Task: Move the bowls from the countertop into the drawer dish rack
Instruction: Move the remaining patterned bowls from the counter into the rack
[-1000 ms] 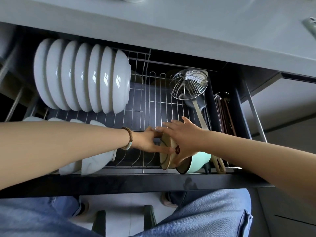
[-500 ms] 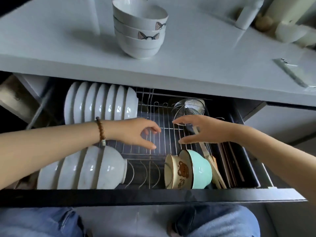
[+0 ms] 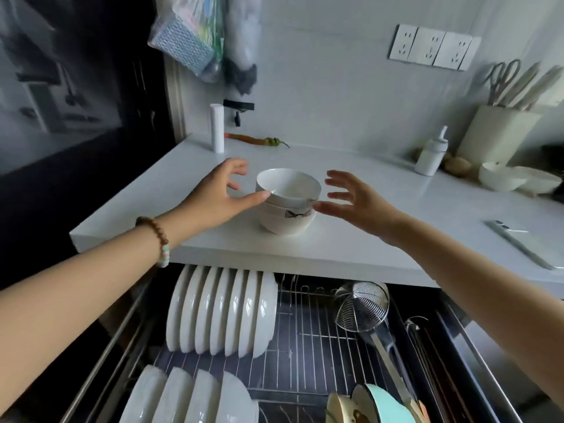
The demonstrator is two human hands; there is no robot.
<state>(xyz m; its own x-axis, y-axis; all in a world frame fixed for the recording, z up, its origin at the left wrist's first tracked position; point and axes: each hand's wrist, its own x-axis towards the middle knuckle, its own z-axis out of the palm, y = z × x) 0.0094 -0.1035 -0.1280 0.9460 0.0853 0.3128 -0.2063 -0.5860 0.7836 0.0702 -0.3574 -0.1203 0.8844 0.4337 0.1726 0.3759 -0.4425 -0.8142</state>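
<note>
Above the open drawer, both hands have been raised from the wire rack [image 3: 308, 346] to the stack of bowls [image 3: 288, 199] on the white countertop [image 3: 381, 209]. The left hand [image 3: 218, 196] is spread, its thumb tip touching the top bowl's rim; the right hand [image 3: 355, 199] is spread just beside the stack, nothing being gripped by either. Below, white plates [image 3: 222, 312], a wire skimmer [image 3: 361, 306] and a mint bowl [image 3: 386, 406] are held in the rack. Wall sockets [image 3: 433, 47], a knife block [image 3: 500, 132] and a white bottle [image 3: 432, 154] are seen behind.
</note>
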